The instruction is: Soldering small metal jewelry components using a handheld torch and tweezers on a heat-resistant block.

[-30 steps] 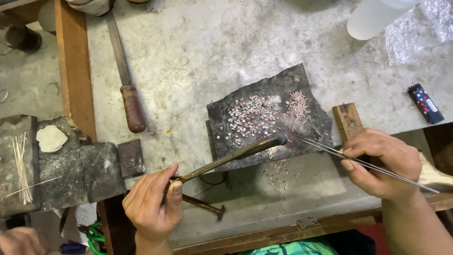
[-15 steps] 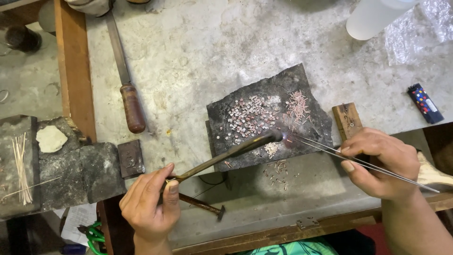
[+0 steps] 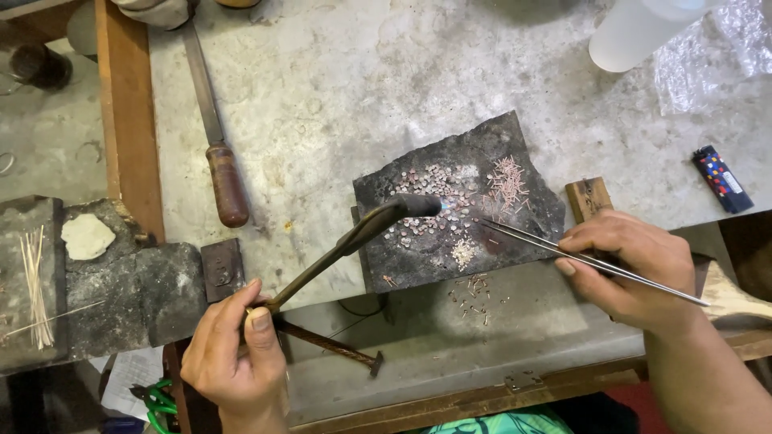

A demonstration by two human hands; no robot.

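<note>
Workbench (image 3: 338, 88): grey, pitted stone top, wooden rail at the left.

Dark soldering block (image 3: 418, 257): lies at the bench's near edge, between the 2 hands. Many small pale and copper-coloured pieces (image 3: 430, 205) are scattered on it; a cluster of thin copper wire bits (image 3: 507, 178) sits toward its right corner, and a small pale heap (image 3: 462, 253) lies near its front edge.

Torch (image 3: 346, 245): a long curved metal pipe, gripped at its rear end by the left hand (image 3: 237, 362), fingers closed around it, thumb on top. The nozzle is over the middle of the block, with a small blue flame at its tip.

Tweezers (image 3: 579, 257): long and thin, pinched between thumb and fingers of the right hand (image 3: 635, 269). The tips rest on the block just right of the flame; whether a piece is held in them cannot be told.

Judgement on doing the step well: the flame should be kept small and moving, and aimed away from the loose heap so nothing is blown off. The tweezer wrist is best braced on the bench edge. Heat should be brought to the piece, not the tips.

Other items, well apart: a wooden-handled file (image 3: 217, 145), a lighter (image 3: 722, 178), a white plastic bottle (image 3: 635, 32).
</note>
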